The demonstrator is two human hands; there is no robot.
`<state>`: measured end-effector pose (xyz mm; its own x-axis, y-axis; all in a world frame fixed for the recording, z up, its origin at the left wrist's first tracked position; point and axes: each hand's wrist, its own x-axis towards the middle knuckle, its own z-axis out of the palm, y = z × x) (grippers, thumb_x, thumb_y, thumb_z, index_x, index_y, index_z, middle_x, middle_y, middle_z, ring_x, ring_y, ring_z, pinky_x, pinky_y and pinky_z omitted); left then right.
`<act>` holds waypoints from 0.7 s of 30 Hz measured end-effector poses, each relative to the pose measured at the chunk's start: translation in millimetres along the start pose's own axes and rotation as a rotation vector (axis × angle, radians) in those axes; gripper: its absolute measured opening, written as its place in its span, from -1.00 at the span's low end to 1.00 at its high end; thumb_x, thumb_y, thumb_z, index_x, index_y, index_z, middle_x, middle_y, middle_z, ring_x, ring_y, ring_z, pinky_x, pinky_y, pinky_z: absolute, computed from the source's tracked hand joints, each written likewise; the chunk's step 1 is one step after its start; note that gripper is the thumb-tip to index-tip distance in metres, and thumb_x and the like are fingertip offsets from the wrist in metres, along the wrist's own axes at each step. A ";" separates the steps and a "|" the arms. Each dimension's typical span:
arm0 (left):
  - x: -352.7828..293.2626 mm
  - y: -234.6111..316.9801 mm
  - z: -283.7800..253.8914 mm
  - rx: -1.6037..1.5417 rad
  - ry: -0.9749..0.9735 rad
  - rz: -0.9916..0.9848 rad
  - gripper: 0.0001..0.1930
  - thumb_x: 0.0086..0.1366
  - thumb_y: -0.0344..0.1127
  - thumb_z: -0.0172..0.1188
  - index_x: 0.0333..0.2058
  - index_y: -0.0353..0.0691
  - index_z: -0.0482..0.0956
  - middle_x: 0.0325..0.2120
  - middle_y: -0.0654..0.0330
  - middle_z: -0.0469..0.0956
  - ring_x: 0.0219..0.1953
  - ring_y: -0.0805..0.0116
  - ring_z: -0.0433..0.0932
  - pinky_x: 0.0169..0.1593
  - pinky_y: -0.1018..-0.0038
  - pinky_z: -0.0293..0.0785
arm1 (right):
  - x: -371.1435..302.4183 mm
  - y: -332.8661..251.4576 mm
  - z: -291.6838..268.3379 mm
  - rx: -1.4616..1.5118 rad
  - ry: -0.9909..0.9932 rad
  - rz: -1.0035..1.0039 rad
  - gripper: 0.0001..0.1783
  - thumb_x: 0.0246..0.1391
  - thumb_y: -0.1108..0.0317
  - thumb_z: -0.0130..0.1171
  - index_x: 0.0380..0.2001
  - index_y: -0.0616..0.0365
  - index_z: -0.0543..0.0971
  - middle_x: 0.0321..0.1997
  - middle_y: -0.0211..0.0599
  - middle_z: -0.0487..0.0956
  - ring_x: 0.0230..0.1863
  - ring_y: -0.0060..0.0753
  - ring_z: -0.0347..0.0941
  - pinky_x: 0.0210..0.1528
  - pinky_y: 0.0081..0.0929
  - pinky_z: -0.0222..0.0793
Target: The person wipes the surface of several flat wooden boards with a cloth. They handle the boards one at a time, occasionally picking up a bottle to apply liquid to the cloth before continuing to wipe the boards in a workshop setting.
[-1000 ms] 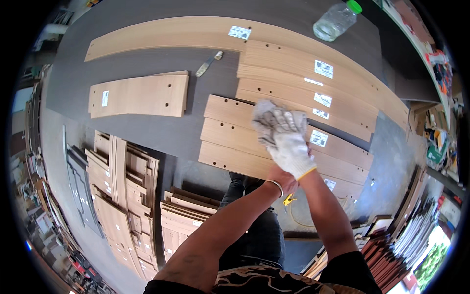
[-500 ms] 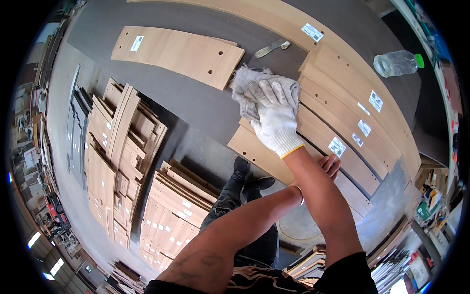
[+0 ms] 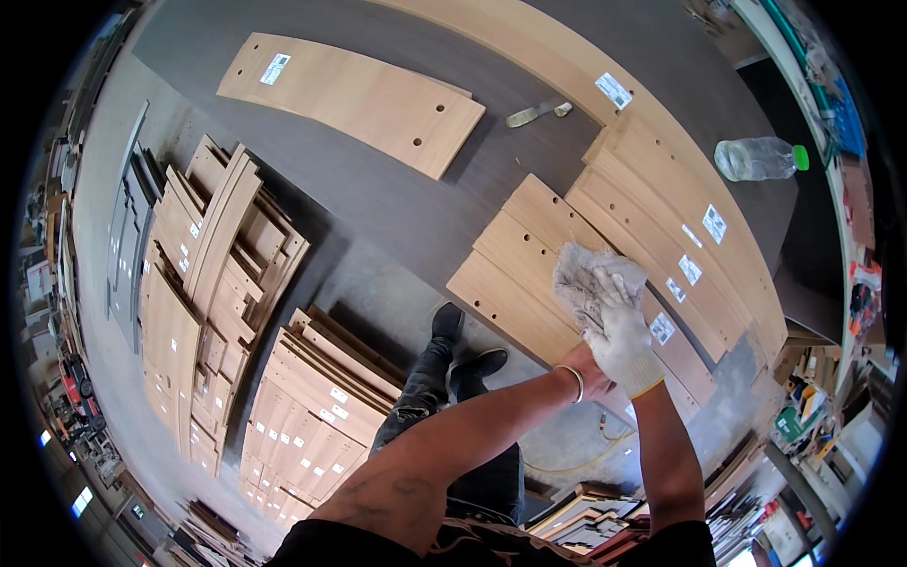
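Observation:
My right hand [image 3: 619,335], in a white glove with a yellow cuff, presses a crumpled grey rag [image 3: 586,279] onto a light wooden panel [image 3: 510,274] near the table's front edge. My bare left hand [image 3: 588,364], with a thin bracelet at the wrist, lies right against the glove's cuff; its fingers are hidden under the gloved hand. The panel has drilled holes and is one of several overlapping ones with white labels.
On the dark table [image 3: 378,189] lie a separate holed panel [image 3: 359,94], a long curved board [image 3: 567,66], a small metal scraper [image 3: 534,113] and a plastic bottle with a green cap [image 3: 756,159]. Stacks of panels [image 3: 217,265] stand on the floor beside my legs.
The view has swung, and both hands with the rag have shifted down the stacked panels toward the table's near edge. The gloved hand stays on the rag.

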<state>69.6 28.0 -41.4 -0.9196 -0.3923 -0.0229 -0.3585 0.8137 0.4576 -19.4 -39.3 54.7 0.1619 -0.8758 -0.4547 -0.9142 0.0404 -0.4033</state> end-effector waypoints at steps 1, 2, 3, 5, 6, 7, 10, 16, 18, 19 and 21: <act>-0.6 -1.7 -3.8 -0.013 -0.018 0.026 -0.44 0.47 -0.20 -0.07 0.42 -0.05 0.28 0.47 0.22 0.24 0.53 0.19 0.11 0.58 0.21 -0.02 | 0.5 -2.0 -3.8 0.034 -0.013 0.013 -0.22 0.07 0.21 0.36 0.40 0.04 0.44 0.58 -0.18 0.26 0.56 0.23 0.11 0.61 0.00 -0.11; -1.7 -3.7 -7.5 -0.026 -0.038 0.050 -0.43 0.46 -0.20 -0.06 0.42 -0.03 0.29 0.46 0.23 0.24 0.52 0.19 0.12 0.58 0.20 -0.02 | -2.6 -3.6 -7.5 0.054 -0.007 0.012 -0.23 0.08 0.21 0.35 0.39 0.04 0.44 0.57 -0.14 0.27 0.55 0.22 0.13 0.61 -0.01 -0.10; -1.8 -7.2 -17.1 -0.093 -0.074 0.014 -0.43 0.46 -0.19 -0.07 0.42 -0.03 0.29 0.46 0.24 0.24 0.52 0.19 0.11 0.58 0.19 -0.03 | -4.7 -5.4 -11.4 0.074 -0.001 0.012 -0.23 0.08 0.21 0.33 0.39 0.03 0.44 0.56 -0.11 0.28 0.55 0.22 0.14 0.61 -0.01 -0.10; 2.5 -8.7 -36.9 -0.172 -0.115 -0.031 -0.43 0.45 -0.16 -0.07 0.42 -0.04 0.28 0.47 0.23 0.24 0.53 0.19 0.10 0.58 0.16 -0.04 | -5.3 -0.4 -11.5 0.059 0.021 -0.042 -0.24 0.09 0.21 0.32 0.39 0.02 0.45 0.54 -0.06 0.30 0.54 0.20 0.14 0.61 -0.01 -0.09; 3.0 -11.4 -45.9 -0.171 -0.125 -0.050 -0.42 0.45 -0.14 -0.08 0.42 -0.05 0.28 0.47 0.22 0.23 0.53 0.18 0.09 0.58 0.14 -0.05 | -1.5 4.0 -8.2 0.032 0.040 -0.108 -0.25 0.09 0.21 0.32 0.39 0.02 0.45 0.52 -0.04 0.32 0.55 0.18 0.14 0.60 -0.01 -0.09; 3.8 -11.0 -49.6 -0.110 -0.111 -0.049 -0.40 0.44 -0.12 -0.09 0.43 -0.08 0.26 0.48 0.20 0.22 0.54 0.16 0.07 0.58 0.10 -0.07 | 1.8 7.5 -4.3 0.007 0.053 -0.170 -0.25 0.09 0.20 0.31 0.39 0.01 0.45 0.51 -0.03 0.33 0.55 0.17 0.13 0.60 0.00 -0.08; 8.1 -10.4 -57.9 0.081 -0.071 -0.042 -0.34 0.43 -0.04 -0.12 0.44 -0.18 0.22 0.50 0.14 0.17 0.56 0.09 0.01 0.58 0.00 -0.11 | 55.2 -19.3 18.7 -0.100 0.355 -0.173 -0.26 0.06 0.21 0.32 0.36 -0.02 0.48 0.48 -0.12 0.39 0.55 0.11 0.13 0.60 0.00 -0.07; 9.4 -14.8 -9.9 0.359 0.157 -0.029 -0.20 0.35 0.08 -0.11 0.44 -0.31 0.19 0.51 0.01 0.11 0.57 -0.02 -0.01 0.60 -0.17 -0.21 | 99.0 -97.0 41.6 -0.079 0.277 -0.356 -0.30 0.20 0.09 0.23 0.40 -0.05 0.43 0.48 -0.21 0.40 0.56 -0.05 0.14 0.61 -0.06 -0.07; 10.8 -15.4 0.7 0.464 0.208 -0.090 -0.08 0.28 0.22 -0.02 0.47 -0.29 0.14 0.53 0.06 0.05 0.59 0.02 -0.07 0.58 -0.17 -0.19 | 77.3 -105.1 39.6 0.000 -0.077 -0.691 -0.34 0.32 0.15 0.11 0.44 0.04 0.37 0.51 -0.18 0.37 0.58 -0.14 0.14 0.62 -0.18 -0.06; 12.3 -10.2 0.7 0.515 0.241 -0.118 -0.01 0.24 0.29 0.02 0.48 -0.28 0.12 0.55 0.08 0.02 0.60 0.04 -0.09 0.58 -0.17 -0.18 | 107.5 -95.3 29.7 -0.073 0.196 -0.658 -0.36 0.35 0.17 0.07 0.46 -0.03 0.35 0.52 -0.09 0.35 0.59 -0.16 0.14 0.62 -0.16 -0.06; 19.6 -7.7 -24.1 0.198 -0.021 -0.018 0.01 0.23 0.28 0.04 0.48 -0.35 0.11 0.52 -0.02 0.07 0.59 -0.05 -0.08 0.57 -0.19 -0.13 | 126.9 -56.0 35.0 -0.215 0.219 -0.409 -0.36 0.31 0.12 0.10 0.44 -0.12 0.39 0.51 -0.13 0.37 0.58 -0.12 0.13 0.60 -0.05 -0.06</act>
<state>58.2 3.7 -24.0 -0.9151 -0.4002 -0.0488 -0.3976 0.8760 0.2731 65.4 -135.9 -8.2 0.4614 -0.8806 -0.1076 -0.8521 -0.4062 -0.3301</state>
